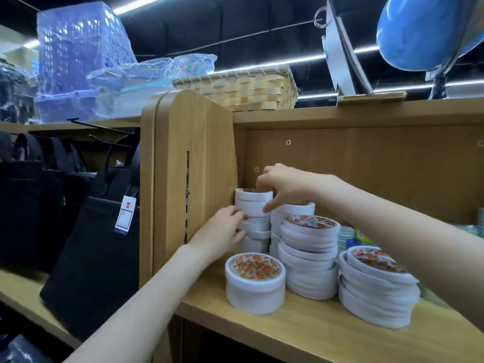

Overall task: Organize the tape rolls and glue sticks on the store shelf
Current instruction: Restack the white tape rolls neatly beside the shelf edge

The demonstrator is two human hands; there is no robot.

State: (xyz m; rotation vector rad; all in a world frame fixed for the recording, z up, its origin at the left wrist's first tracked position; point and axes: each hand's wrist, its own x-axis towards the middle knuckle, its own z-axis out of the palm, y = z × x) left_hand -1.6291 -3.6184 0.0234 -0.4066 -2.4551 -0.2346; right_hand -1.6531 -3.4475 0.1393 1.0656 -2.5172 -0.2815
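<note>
White tape rolls stand in stacks on the wooden shelf. A tall narrow stack stands in the back left corner against the side panel. My left hand grips the lower rolls of that stack from the left. My right hand holds the top roll, fingers over its rim and thumb down its front. In front sit a single wide roll, a middle stack and a right stack, each with a printed label on top. No glue sticks are clearly visible.
The wooden side panel closes the shelf on the left. Black bags with a price tag hang beyond it. A woven basket, wrapped plastic crates and a blue globe sit on top. Packaged goods lie behind the right stack.
</note>
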